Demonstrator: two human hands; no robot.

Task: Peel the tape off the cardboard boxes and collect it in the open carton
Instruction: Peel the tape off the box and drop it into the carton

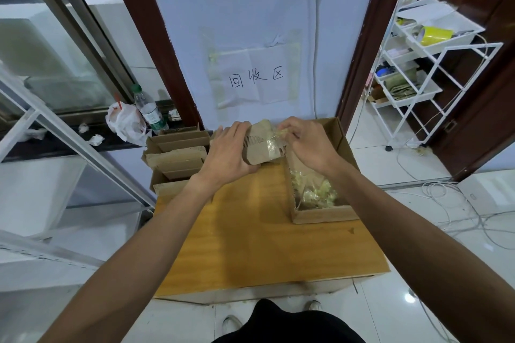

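A small flattened cardboard box (257, 152) is held up over the far end of the wooden table (259, 245). My left hand (227, 149) grips its left side. My right hand (308, 143) pinches a strip of clear tape (276, 138) that is partly lifted off the box's right end. Just below my right hand stands the open carton (323, 216), with a pile of crumpled yellowish tape (315, 193) inside. A stack of other cardboard boxes (177, 156) lies at the table's far left.
A wall with a paper sign (257, 78) rises right behind the table. A plastic bottle (149, 110) and a white bag (125, 122) sit on the ledge at left. A white wire rack (418, 64) stands at right, with cables (451, 203) on the floor.
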